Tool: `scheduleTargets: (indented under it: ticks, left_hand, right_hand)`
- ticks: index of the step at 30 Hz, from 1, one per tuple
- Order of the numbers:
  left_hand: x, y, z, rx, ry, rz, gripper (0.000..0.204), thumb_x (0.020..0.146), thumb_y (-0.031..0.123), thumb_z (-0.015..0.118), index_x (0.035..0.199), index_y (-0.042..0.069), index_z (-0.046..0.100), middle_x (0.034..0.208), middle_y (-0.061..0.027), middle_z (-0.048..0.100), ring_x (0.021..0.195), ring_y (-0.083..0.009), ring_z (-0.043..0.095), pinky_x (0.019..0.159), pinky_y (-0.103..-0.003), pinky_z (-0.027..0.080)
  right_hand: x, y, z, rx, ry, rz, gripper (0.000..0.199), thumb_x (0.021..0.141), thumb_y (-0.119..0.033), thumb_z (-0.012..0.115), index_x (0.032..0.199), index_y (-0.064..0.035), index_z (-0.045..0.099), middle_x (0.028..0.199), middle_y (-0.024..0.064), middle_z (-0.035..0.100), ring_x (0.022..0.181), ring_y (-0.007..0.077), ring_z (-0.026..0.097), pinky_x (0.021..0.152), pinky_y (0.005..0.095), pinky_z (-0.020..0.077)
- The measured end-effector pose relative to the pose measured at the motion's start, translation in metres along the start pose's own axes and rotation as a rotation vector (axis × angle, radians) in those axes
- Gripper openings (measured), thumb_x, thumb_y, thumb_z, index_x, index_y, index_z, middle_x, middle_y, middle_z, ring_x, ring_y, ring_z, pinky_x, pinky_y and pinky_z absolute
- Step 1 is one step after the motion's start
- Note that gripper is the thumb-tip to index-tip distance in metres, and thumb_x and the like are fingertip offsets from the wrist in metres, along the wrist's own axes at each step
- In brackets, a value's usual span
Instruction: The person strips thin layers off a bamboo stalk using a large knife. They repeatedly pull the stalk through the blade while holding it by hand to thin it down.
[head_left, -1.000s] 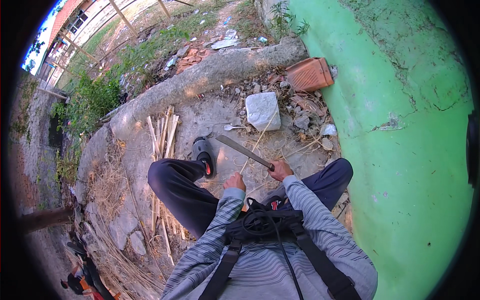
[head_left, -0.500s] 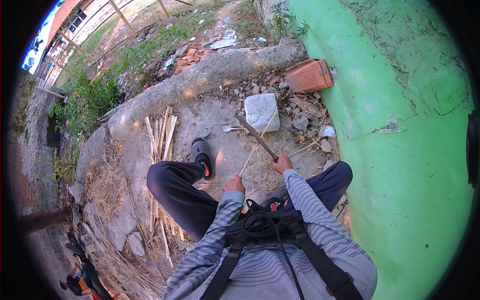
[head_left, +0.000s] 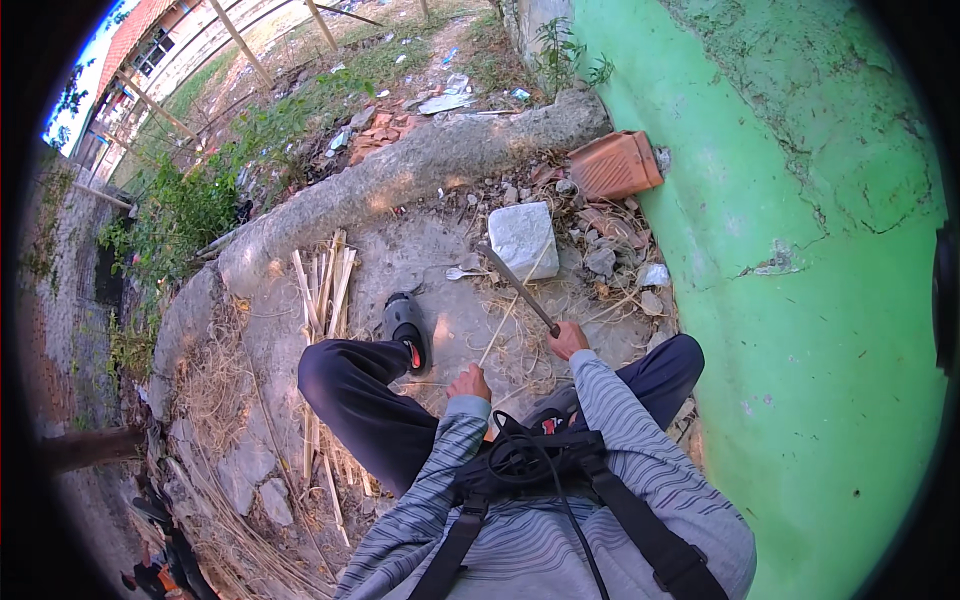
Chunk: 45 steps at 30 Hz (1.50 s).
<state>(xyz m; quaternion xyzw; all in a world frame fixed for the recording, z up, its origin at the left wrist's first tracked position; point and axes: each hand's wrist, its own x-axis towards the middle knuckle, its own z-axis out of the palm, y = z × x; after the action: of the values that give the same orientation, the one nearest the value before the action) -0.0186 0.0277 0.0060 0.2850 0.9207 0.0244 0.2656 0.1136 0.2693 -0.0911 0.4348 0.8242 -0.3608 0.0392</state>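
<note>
My left hand (head_left: 468, 383) is closed round the lower end of a thin pale strip (head_left: 503, 325), which looks like split bamboo or wood. The strip slants away to the right, its far end against a whitish block (head_left: 522, 238) on the ground. In my right hand (head_left: 570, 340) is a long, dark, narrow-bladed knife (head_left: 520, 287), its blade pointing far and left. Blade and strip cross just in front of the block; whether they touch I cannot tell. Both hands are low between my bent knees.
A bundle of pale split sticks (head_left: 327, 285) lies beyond my left knee. Near the block are a white plastic fork (head_left: 462, 272), rubble (head_left: 600, 262) and an orange hollow brick (head_left: 615, 166). A green wall (head_left: 800, 350) rises on the right; a low concrete kerb (head_left: 400, 165) curves across the far side.
The view has tilted a little, so the scene sits slightly lower. The knife's tip has shifted a little to the right relative to the block. Both hands keep their holds.
</note>
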Motion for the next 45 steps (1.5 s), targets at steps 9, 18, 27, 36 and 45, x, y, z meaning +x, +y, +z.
scheduleTargets:
  ticks: [9,18,27,36,45]
  left_hand:
    - [0.008,-0.006,0.003,-0.049,-0.040,-0.039,0.026,0.099,0.033,0.051,0.113,0.012,0.058,0.102,-0.0234,0.069,0.095,-0.0468,0.067,0.079,-0.059,0.049]
    - [0.006,-0.002,0.004,-0.046,0.013,-0.031,0.024,0.098,0.031,0.053,0.108,0.011,0.061,0.101,-0.0226,0.070,0.096,-0.0453,0.067,0.079,-0.057,0.050]
    - [0.004,0.000,-0.005,-0.045,-0.043,-0.023,0.023,0.098,0.027,0.051,0.110,0.010,0.060,0.103,-0.0200,0.070,0.097,-0.0426,0.068,0.083,-0.055,0.050]
    - [0.005,0.004,-0.011,-0.073,-0.074,-0.058,0.026,0.098,0.030,0.052,0.112,0.009,0.060,0.104,-0.0219,0.069,0.101,-0.0441,0.066,0.084,-0.056,0.049]
    - [-0.063,-0.023,-0.057,-0.043,-0.073,0.032,0.027,0.101,0.033,0.050,0.108,0.008,0.058,0.092,-0.0249,0.068,0.092,-0.0456,0.066,0.079,-0.059,0.048]
  right_hand:
    - [0.002,-0.002,-0.008,-0.003,0.029,0.138,0.025,0.082,-0.031,0.065,0.097,-0.0118,0.071,0.087,0.0201,0.070,0.087,0.0426,0.068,0.077,0.0496,0.0536]
    - [-0.001,-0.006,-0.016,-0.080,0.021,0.208,0.024,0.080,-0.029,0.066,0.094,-0.0115,0.073,0.092,0.0207,0.072,0.090,0.0406,0.069,0.080,0.0482,0.0553]
    - [-0.009,0.018,-0.025,-0.154,0.020,0.098,0.026,0.081,-0.031,0.066,0.093,-0.0085,0.074,0.090,0.0223,0.071,0.089,0.0421,0.069,0.080,0.0482,0.0547]
    - [-0.020,0.040,-0.025,-0.192,-0.056,-0.170,0.022,0.082,-0.030,0.065,0.095,-0.0147,0.073,0.090,0.0187,0.072,0.087,0.0409,0.069,0.077,0.0505,0.0542]
    - [-0.008,0.021,-0.045,-0.047,0.132,0.127,0.024,0.082,-0.029,0.065,0.090,-0.0067,0.072,0.089,0.0216,0.070,0.087,0.0414,0.068,0.076,0.0493,0.0542]
